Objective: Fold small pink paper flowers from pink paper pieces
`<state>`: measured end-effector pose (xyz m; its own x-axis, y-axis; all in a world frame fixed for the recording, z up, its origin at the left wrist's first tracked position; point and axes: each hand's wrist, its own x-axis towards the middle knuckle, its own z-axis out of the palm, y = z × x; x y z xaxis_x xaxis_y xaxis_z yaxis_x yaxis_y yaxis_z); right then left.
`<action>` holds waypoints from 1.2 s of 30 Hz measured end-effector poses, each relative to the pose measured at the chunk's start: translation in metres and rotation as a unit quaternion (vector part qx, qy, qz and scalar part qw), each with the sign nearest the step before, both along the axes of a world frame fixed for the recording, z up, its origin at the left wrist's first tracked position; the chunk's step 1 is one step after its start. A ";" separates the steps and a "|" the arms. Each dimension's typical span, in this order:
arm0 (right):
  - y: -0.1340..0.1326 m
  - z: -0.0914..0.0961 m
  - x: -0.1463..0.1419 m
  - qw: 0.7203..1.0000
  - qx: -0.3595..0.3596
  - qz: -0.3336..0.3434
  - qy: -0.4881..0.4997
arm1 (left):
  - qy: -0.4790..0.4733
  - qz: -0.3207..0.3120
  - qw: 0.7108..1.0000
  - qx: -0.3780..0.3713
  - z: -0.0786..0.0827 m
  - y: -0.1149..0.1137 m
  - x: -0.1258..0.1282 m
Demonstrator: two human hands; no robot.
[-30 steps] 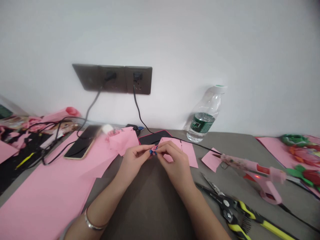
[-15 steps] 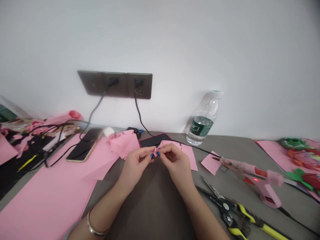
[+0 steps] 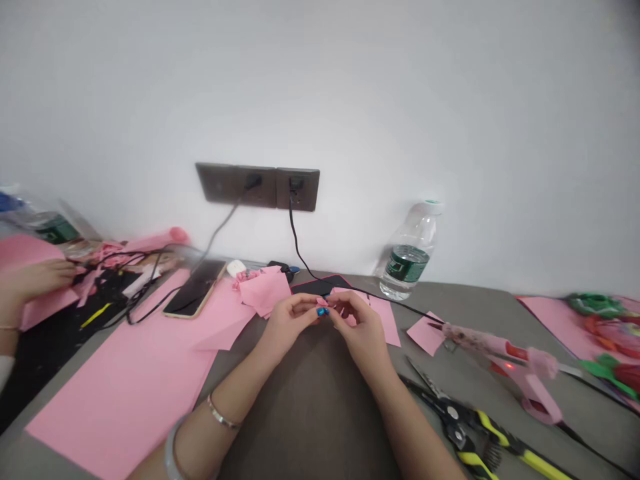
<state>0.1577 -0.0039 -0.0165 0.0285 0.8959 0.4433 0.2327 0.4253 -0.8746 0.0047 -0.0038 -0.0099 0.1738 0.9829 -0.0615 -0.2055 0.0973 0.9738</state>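
Between my fingertips is a small folded piece of pink paper [image 3: 322,303], mostly covered by the fingers. My left hand [image 3: 290,323] pinches it from the left and my right hand [image 3: 361,325] from the right, with the blue-nailed thumbs close together. Just behind my hands lie pink paper squares [image 3: 387,319] and a dark red-edged pad [image 3: 320,285]. Right of my right hand, a pink glue gun [image 3: 520,373] with a lit red light rests by a single pink paper square [image 3: 426,333]. Yellow-and-black scissors [image 3: 453,413] lie in front of it.
A water bottle [image 3: 407,260] stands against the wall. To the left are large pink sheets [image 3: 125,393], a phone [image 3: 195,290] and black cables [image 3: 150,310]. Another person's hand [image 3: 43,280] holds pink paper at far left. Green and red craft pieces [image 3: 607,317] lie far right.
The view has swung a little left and up, bringing another person's hand in at the left. My thumbs have come together over the small pink paper, covering more of it.
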 end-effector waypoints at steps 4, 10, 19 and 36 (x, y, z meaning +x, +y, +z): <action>0.000 -0.001 -0.001 1.000 0.006 0.012 0.000 | -0.039 0.020 0.998 -0.037 -0.001 0.002 -0.001; 0.003 -0.008 -0.004 0.995 -0.032 0.026 0.089 | -0.089 0.025 0.994 -0.059 -0.004 0.006 -0.003; 0.007 -0.010 0.000 0.971 -0.167 0.098 0.141 | -0.113 0.007 0.991 -0.077 -0.004 0.007 -0.004; 0.007 -0.014 -0.001 0.962 -0.196 0.105 0.157 | 0.087 0.016 0.992 0.085 -0.007 0.006 -0.005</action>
